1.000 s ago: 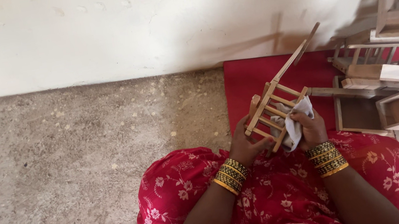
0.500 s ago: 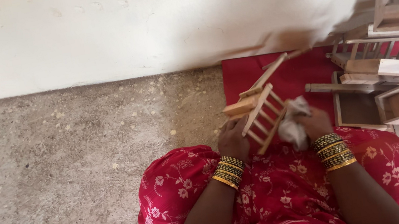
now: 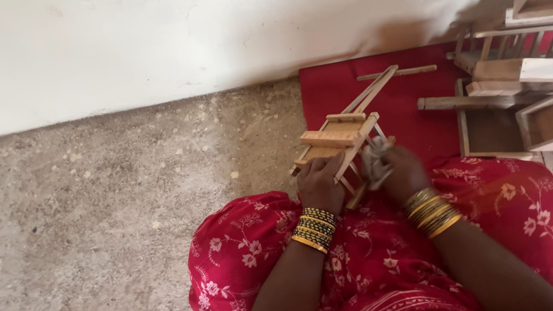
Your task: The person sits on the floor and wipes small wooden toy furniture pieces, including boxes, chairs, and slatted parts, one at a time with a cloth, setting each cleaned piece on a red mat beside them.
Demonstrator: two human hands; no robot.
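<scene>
Both hands hold a small wooden frame above the lap, close to the near edge of the red mat.

The left hand point(image 3: 320, 184) is closed around the near lower end of the small wooden slatted frame point(image 3: 342, 139). The right hand point(image 3: 401, 173) presses a crumpled pale cloth point(image 3: 375, 162) against the frame's right side, fingers closed on the cloth. The frame's long axis runs from the hands away and to the right, toward the white wall point(image 3: 161, 33); its thin long bars point at the far edge of the red mat point(image 3: 408, 101). Both hands are equally near. More unfinished wooden pieces point(image 3: 548, 97) lie well apart on the right of the mat.
</scene>
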